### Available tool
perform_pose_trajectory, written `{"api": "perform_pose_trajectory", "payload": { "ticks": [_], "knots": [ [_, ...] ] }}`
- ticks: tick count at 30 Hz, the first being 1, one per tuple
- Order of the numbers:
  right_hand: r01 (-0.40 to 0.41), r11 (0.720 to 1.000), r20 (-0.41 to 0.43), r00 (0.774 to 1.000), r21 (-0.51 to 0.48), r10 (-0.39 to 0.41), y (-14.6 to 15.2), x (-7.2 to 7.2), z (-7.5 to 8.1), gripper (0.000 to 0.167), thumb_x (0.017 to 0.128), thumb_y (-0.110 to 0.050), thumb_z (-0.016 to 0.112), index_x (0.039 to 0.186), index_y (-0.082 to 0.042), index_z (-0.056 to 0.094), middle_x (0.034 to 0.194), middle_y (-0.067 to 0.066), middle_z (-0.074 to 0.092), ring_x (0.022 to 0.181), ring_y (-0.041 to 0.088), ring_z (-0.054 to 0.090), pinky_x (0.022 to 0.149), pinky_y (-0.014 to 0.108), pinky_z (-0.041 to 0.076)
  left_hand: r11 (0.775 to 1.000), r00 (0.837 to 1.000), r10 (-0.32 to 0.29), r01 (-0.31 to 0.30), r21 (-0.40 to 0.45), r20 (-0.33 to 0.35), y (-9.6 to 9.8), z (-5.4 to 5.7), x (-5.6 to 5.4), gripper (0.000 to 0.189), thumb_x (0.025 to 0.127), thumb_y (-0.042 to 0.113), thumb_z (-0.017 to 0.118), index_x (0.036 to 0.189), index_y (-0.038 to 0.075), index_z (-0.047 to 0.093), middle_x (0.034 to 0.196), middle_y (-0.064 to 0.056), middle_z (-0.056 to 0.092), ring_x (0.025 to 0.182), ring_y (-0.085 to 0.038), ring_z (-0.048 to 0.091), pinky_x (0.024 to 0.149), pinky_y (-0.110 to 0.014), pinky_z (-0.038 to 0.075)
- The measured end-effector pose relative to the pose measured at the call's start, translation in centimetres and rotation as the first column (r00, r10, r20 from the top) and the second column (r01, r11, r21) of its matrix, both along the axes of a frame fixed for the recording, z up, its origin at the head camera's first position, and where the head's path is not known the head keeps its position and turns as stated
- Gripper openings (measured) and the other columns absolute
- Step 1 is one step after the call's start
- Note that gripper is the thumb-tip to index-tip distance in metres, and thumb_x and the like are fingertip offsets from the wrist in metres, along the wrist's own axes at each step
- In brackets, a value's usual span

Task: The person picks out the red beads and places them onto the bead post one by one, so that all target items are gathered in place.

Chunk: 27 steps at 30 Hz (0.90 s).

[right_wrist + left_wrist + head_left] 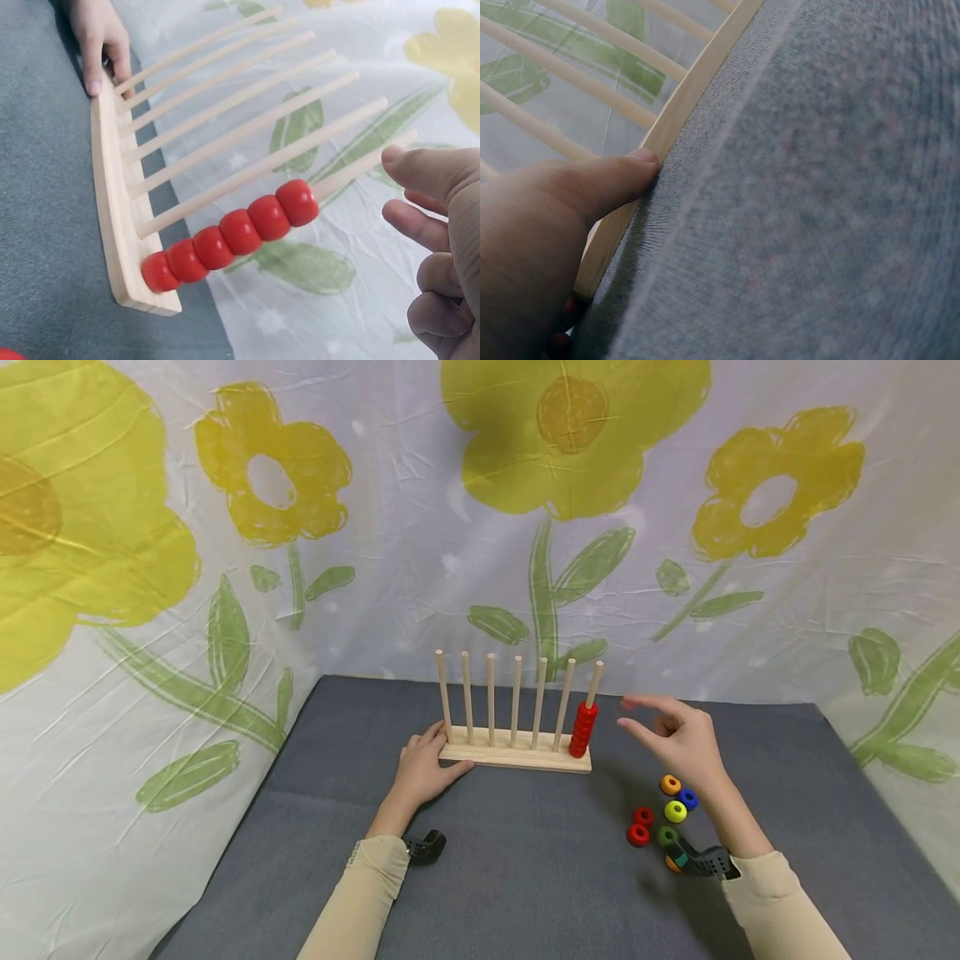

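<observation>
A wooden peg stand [517, 758] with a row of upright pegs stands toward the back of the table. Several red beads [582, 729] are stacked on its rightmost peg, whose top sticks out bare; the other pegs carry none. My left hand [422, 770] grips the stand's left end, thumb [634, 176] against the front edge of the base and fingers round the end, partly hidden. To the right of the beaded peg, my right hand [686, 743] hovers with thumb and index finger apart and nothing between them. Its other fingers [439, 300] are bent.
Loose beads lie below my right hand: two red ones [638, 835], a yellow one [675, 812], a blue one [687, 799], a green one [667, 836] and orange ones [670, 785], one partly behind the wrist camera. A flowered cloth [405, 568] hangs behind the grey table [510, 868].
</observation>
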State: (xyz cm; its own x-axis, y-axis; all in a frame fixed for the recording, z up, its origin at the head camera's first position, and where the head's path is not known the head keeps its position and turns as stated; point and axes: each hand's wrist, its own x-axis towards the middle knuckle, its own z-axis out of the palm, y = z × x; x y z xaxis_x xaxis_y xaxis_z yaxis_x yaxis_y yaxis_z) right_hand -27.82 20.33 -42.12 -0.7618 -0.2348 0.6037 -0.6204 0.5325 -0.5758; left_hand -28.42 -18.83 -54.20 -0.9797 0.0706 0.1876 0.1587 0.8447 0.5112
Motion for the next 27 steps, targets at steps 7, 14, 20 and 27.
{"api": "perform_pose_trajectory", "payload": {
  "ticks": [7, 14, 20, 27],
  "knots": [
    [0.009, 1.000, -0.001, 1.000, -0.012, -0.009, 0.5, 1.1, -0.4, 0.033, 0.086, -0.010, 0.084, 0.116, -0.021, 0.077, 0.050, -0.009, 0.043, 0.040, 0.003, 0.025, 0.038, 0.025, 0.024, 1.000, 1.000, -0.001, 0.001, -0.012, 0.010, 0.0, 0.0, 0.0, 0.085, 0.090, 0.054, 0.074, 0.152, 0.002, 0.047, 0.158, -0.017, 0.038, 0.128, -0.040, 0.043, 0.099, -0.054, 0.034],
    [0.022, 1.000, -0.015, 1.000, -0.019, -0.022, 0.9, 2.3, -0.7, 0.037, 0.083, -0.001, 0.085, 0.116, -0.015, 0.077, 0.054, -0.009, 0.048, 0.042, -0.003, 0.024, 0.039, 0.024, 0.023, 1.000, 1.000, -0.006, 0.006, -0.013, 0.013, -0.1, 0.0, -0.1, 0.085, 0.090, 0.054, 0.073, 0.152, 0.002, 0.046, 0.158, -0.018, 0.037, 0.130, -0.041, 0.042, 0.102, -0.055, 0.033],
    [0.028, 0.999, -0.010, 1.000, -0.033, -0.028, 1.3, 3.3, -1.5, 0.038, 0.080, 0.007, 0.084, 0.114, -0.008, 0.077, 0.063, -0.005, 0.056, 0.044, -0.006, 0.023, 0.038, 0.024, 0.022, 1.000, 1.000, -0.007, 0.007, -0.009, 0.015, -0.1, 0.0, 0.0, 0.086, 0.090, 0.054, 0.073, 0.153, 0.002, 0.046, 0.158, -0.018, 0.037, 0.130, -0.041, 0.041, 0.102, -0.056, 0.032],
    [0.041, 0.999, 0.052, 0.998, -0.033, -0.039, 2.1, 4.3, -2.2, 0.036, 0.083, -0.002, 0.085, 0.115, -0.018, 0.077, 0.062, -0.010, 0.056, 0.042, 0.002, 0.027, 0.040, 0.025, 0.025, 1.000, 1.000, -0.005, 0.005, -0.007, 0.013, -0.1, 0.0, 0.0, 0.086, 0.090, 0.054, 0.073, 0.153, 0.002, 0.046, 0.159, -0.017, 0.036, 0.129, -0.040, 0.042, 0.101, -0.056, 0.033]
  ]
}}
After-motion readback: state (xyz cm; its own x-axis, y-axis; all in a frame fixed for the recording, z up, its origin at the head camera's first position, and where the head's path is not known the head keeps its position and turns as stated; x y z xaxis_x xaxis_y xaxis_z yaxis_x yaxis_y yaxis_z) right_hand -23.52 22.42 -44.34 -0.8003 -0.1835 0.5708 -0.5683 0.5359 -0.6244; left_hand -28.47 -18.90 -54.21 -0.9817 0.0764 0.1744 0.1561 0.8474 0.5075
